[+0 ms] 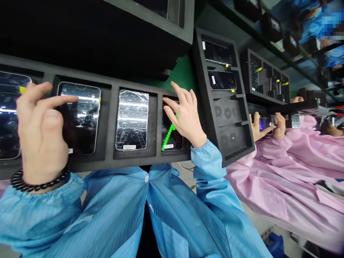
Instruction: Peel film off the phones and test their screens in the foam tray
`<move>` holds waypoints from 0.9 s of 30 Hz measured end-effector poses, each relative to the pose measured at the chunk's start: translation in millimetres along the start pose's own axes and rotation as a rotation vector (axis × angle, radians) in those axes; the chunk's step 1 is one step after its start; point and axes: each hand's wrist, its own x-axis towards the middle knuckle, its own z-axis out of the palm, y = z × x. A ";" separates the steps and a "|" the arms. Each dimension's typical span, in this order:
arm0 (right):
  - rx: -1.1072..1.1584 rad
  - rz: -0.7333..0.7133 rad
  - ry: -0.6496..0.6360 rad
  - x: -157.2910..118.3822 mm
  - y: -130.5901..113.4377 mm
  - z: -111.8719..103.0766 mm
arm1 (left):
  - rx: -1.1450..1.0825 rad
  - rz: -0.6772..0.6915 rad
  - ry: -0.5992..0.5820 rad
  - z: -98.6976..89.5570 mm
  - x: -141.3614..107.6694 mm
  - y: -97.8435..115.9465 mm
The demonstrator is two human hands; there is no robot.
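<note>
My right hand (pixel 186 116) is over a phone (pixel 167 123) in the right compartment of a long black foam tray (pixel 110 118). Its fingers are spread, and a thick green line and a column of red boxes show on that screen. Whether a fingertip touches the glass I cannot tell. My left hand (pixel 44 132), with a dark bead bracelet, hovers above the tray's left part, holding nothing. Its index finger stretches over another phone (pixel 86 125) with a dark screen. Between the hands lies a phone (pixel 131 118) under wrinkled clear film. A phone (pixel 9 114) at far left is partly hidden.
A second black tray (pixel 223 122) on the right holds two phones, (pixel 217 52) and lower compartments with round marks. Behind it stands another tray (pixel 268 80). A dark box (pixel 185 32) overhangs the back. A co-worker's hands (pixel 279 125) and pink sleeves are at right.
</note>
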 end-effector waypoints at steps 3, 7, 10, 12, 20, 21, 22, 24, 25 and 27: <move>-0.017 -0.035 -0.002 -1.6 -0.4 0.4 | 0.008 -0.004 -0.015 -0.3 0.3 -1.6; -0.028 -0.054 -0.001 -11.3 -2.0 -2.9 | 0.004 0.019 -0.021 -1.2 -0.3 -2.5; -0.020 -0.058 -0.003 -23.2 -2.2 -5.1 | -0.002 0.016 -0.021 -1.6 -1.0 -1.3; -0.013 -0.060 0.004 -32.0 -1.8 -5.5 | -0.007 0.014 -0.016 -1.2 -1.3 0.3; 0.025 -0.049 0.032 -63.9 -2.3 -6.4 | -0.004 0.018 0.013 0.6 -1.3 4.4; 0.027 -0.048 0.030 -67.2 -2.7 -7.2 | -0.003 0.015 0.009 0.5 -1.5 4.7; 0.030 -0.047 0.027 -70.5 -3.1 -8.1 | -0.002 0.014 0.006 0.5 -1.8 5.0; 0.032 -0.043 0.018 -77.1 -3.8 -10.3 | 0.002 0.014 0.004 0.6 -2.2 5.4; 0.031 -0.041 0.013 -80.6 -4.1 -11.4 | 0.004 0.012 0.003 0.8 -2.4 5.4; 0.027 -0.039 0.004 -87.9 -4.6 -13.2 | 0.008 0.014 0.002 0.9 -2.5 5.2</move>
